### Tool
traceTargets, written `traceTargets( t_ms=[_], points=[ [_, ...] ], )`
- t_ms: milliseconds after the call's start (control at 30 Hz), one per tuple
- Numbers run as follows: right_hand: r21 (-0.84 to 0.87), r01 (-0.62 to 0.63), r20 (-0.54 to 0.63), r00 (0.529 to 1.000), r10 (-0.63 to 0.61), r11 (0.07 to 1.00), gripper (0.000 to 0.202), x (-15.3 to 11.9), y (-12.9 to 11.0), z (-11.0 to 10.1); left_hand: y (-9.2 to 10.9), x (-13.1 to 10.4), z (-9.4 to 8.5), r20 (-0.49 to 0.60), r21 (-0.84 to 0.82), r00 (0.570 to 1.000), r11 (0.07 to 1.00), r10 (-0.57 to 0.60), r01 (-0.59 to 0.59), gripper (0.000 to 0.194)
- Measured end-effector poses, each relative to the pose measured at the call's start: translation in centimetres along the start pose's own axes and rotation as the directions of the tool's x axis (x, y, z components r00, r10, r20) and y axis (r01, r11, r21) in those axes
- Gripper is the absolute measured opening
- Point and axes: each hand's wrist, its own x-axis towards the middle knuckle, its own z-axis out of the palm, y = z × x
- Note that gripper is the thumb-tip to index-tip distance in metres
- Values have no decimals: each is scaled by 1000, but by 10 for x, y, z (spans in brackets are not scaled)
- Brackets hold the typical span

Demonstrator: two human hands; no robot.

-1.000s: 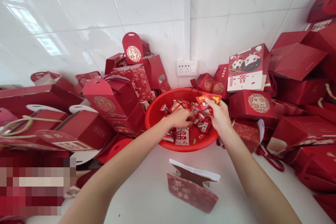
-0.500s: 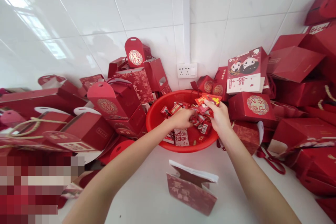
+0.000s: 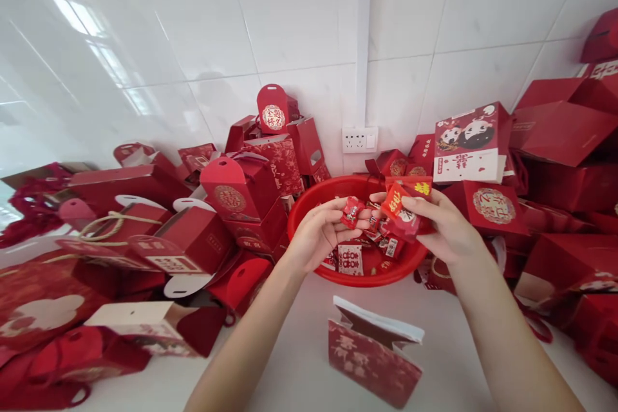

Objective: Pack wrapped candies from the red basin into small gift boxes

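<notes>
A red plastic basin (image 3: pixel 309 203) stands in the corner of a white table, with several small red candy packets (image 3: pixel 350 259) in it. My left hand (image 3: pixel 318 232) is raised over the basin and pinches one small red candy (image 3: pixel 352 212) between its fingertips. My right hand (image 3: pixel 447 225) is beside it and holds a bunch of red packets (image 3: pixel 403 205). The two hands are close together, fingertips almost touching. An open red gift bag (image 3: pixel 374 351) with a white inside stands on the table in front of the basin, between my forearms.
Piles of red gift boxes (image 3: pixel 239 183) and bags surround the basin on the left, behind and on the right (image 3: pixel 555 135). A box with a cartoon couple (image 3: pixel 470 141) lies at the right. A wall socket (image 3: pixel 360 139) sits on the white tiled wall. Bare table (image 3: pixel 294 360) lies near me.
Both hands have lifted out of the basin. The left hand now holds one candy, and the right hand has turned its packets toward the left hand. The camera view has shifted left.
</notes>
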Motion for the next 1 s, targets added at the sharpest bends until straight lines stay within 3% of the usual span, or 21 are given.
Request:
traceTargets(
  t_ms=[100,300,433,533,733,1000],
  points=[
    [-57,-52,67,996,56,997,36,-6,-3,1,3,-7,5,-6,17,1000,1000,-22,22,28],
    [-80,-107,35,993,110,991,38,-11,-4,3,6,-17,10,-54,36,998,999,-14,16,27],
    [-62,-112,4,994,112,992,39,-12,-4,6,7,-20,10,-73,33,995,997,71,-68,35],
    [-71,-95,-9,995,95,993,41,-12,-3,7,5,-23,12,-92,146,982,977,168,-153,35],
    [-74,-89,19,996,91,993,37,-14,-4,11,2,-26,17,-205,285,917,917,343,-279,24],
    [-22,-95,20,995,95,995,40,-16,-2,15,4,-30,19,-243,293,887,901,393,-319,28]
  ],
)
